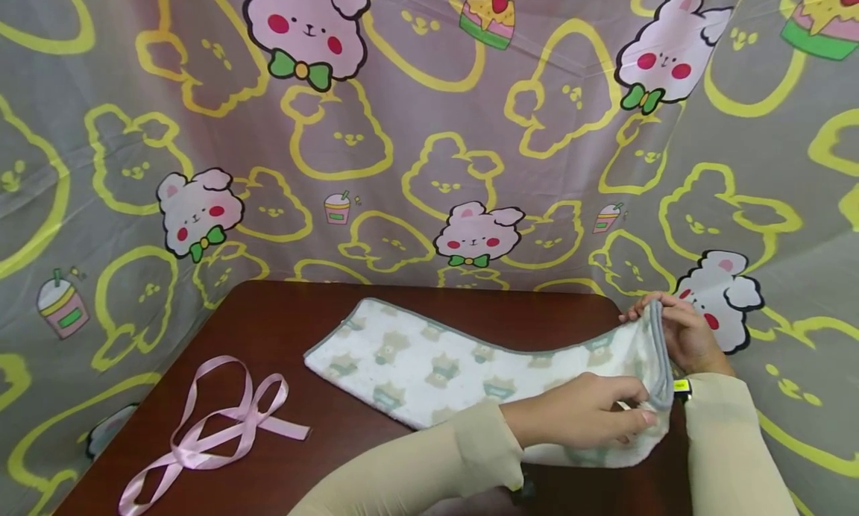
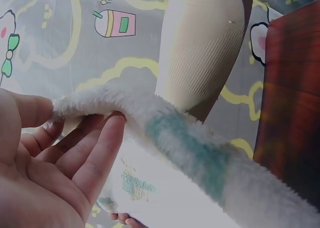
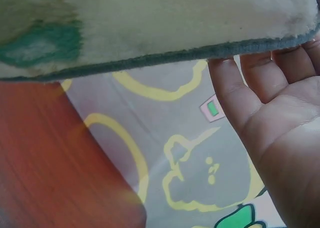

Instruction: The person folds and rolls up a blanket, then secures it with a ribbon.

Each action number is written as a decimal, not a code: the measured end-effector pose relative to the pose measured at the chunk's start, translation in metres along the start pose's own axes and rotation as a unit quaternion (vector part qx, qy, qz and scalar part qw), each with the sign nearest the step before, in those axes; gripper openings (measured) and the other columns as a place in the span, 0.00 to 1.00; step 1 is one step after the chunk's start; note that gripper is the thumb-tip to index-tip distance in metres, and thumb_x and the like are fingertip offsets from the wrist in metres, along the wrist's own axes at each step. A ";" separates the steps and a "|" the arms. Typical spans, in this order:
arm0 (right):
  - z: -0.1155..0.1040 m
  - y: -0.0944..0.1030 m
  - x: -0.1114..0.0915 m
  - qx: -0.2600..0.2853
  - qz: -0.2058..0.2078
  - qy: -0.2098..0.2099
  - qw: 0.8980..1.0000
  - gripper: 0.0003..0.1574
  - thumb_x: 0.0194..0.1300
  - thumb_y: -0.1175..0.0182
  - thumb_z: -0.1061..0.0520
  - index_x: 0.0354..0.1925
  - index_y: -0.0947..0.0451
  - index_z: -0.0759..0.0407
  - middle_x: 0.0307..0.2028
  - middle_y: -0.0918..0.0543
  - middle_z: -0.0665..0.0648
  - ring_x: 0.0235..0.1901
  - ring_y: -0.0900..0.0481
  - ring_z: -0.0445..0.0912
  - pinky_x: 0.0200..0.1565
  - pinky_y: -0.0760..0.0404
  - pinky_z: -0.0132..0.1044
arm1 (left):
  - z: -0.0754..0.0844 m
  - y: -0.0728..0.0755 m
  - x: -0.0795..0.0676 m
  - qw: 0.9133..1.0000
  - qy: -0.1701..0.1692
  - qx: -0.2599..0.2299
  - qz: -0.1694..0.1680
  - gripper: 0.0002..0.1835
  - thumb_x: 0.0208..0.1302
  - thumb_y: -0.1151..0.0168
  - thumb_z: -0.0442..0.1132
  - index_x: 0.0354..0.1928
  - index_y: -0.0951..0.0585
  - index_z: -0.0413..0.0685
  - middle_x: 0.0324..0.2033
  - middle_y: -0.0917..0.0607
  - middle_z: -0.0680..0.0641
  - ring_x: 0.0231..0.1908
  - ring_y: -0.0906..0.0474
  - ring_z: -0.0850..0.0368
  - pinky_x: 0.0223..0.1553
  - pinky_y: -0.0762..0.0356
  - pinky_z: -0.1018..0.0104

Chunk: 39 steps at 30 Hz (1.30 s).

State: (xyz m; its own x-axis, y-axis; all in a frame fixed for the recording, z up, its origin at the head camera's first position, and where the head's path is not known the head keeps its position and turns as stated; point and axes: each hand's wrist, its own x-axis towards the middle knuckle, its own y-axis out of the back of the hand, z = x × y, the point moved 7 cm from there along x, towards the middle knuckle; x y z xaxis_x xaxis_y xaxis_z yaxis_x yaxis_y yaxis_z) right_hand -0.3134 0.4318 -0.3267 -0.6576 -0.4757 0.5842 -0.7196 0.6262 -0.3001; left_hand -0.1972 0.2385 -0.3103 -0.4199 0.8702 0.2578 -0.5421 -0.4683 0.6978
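Observation:
A white plush towel (image 1: 436, 370) with beige and green bear prints and a grey-green edging lies folded lengthwise across the table, its right end raised. My left hand (image 1: 577, 411) pinches the near side of that raised end between thumb and fingers; in the left wrist view the fluffy fold (image 2: 185, 148) passes between them. At the far corner, my right hand (image 1: 691, 341) grips the towel's edge. From the right wrist camera, its fingertips sit at the edging (image 3: 150, 62), and the thumb is hidden behind the cloth.
A loosely looped pink satin ribbon (image 1: 285, 426) lies on the left of the dark red-brown table (image 1: 282, 315). A grey fabric backdrop (image 1: 403, 113) printed with rabbits and yellow outlines hangs behind the table and along both sides.

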 end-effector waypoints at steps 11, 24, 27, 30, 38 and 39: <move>-0.011 -0.008 0.034 -0.036 -0.001 -0.012 0.999 0.33 0.68 0.85 0.74 0.47 0.31 0.80 0.42 0.24 0.70 0.46 0.25 0.61 0.54 0.27 0.50 | 0.008 0.034 -0.005 0.999 -0.013 -0.026 0.021 0.05 0.74 0.47 0.44 0.41 0.25 0.54 0.31 0.22 0.67 0.29 0.26 0.82 0.33 0.28 0.83; 0.001 -0.022 0.097 -0.129 0.013 -0.028 0.991 0.27 0.70 0.76 0.75 0.44 0.27 0.74 0.40 0.23 0.65 0.41 0.21 0.56 0.49 0.22 0.45 | 0.007 0.092 -0.038 0.991 -0.081 0.033 0.097 0.03 0.72 0.44 0.42 0.39 0.24 0.53 0.29 0.23 0.61 0.20 0.35 0.72 0.27 0.32 0.80; 0.008 -0.024 0.108 -0.148 0.025 -0.045 0.988 0.27 0.71 0.73 0.74 0.44 0.24 0.71 0.38 0.21 0.62 0.41 0.18 0.54 0.47 0.20 0.43 | 0.002 0.104 -0.048 0.990 -0.086 0.037 0.109 0.03 0.71 0.43 0.42 0.38 0.24 0.53 0.27 0.24 0.60 0.20 0.36 0.70 0.26 0.33 0.78; 0.017 -0.025 0.119 -0.143 0.029 -0.065 0.987 0.27 0.72 0.71 0.74 0.44 0.23 0.69 0.38 0.19 0.60 0.40 0.17 0.53 0.46 0.20 0.42 | -0.002 0.115 -0.057 0.987 -0.094 0.040 0.121 0.02 0.69 0.41 0.40 0.39 0.22 0.51 0.27 0.21 0.59 0.21 0.35 0.68 0.27 0.33 0.77; 0.053 -0.026 0.147 -0.117 0.037 -0.102 0.987 0.27 0.72 0.68 0.73 0.42 0.20 0.64 0.36 0.19 0.55 0.34 0.21 0.45 0.37 0.22 0.37 | -0.024 0.137 -0.080 0.988 -0.063 0.046 0.132 0.03 0.69 0.39 0.40 0.38 0.21 0.50 0.26 0.21 0.58 0.23 0.32 0.67 0.26 0.31 0.73; 0.059 -0.026 0.149 -0.122 0.043 -0.107 0.986 0.26 0.73 0.67 0.73 0.42 0.20 0.62 0.35 0.19 0.54 0.34 0.21 0.44 0.36 0.22 0.37 | -0.028 0.139 -0.084 0.989 -0.054 0.051 0.131 0.03 0.69 0.39 0.40 0.38 0.21 0.50 0.27 0.21 0.58 0.22 0.32 0.67 0.26 0.31 0.73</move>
State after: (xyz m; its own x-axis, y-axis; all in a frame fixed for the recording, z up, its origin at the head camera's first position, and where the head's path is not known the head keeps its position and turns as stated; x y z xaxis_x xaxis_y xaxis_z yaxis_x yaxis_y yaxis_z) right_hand -0.4057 0.3079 -0.2758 -0.7642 -0.5179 0.3845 -0.6017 0.7872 -0.1355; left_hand -0.2576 0.0964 -0.2531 -0.4528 0.7344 0.5056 -0.3465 -0.6674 0.6592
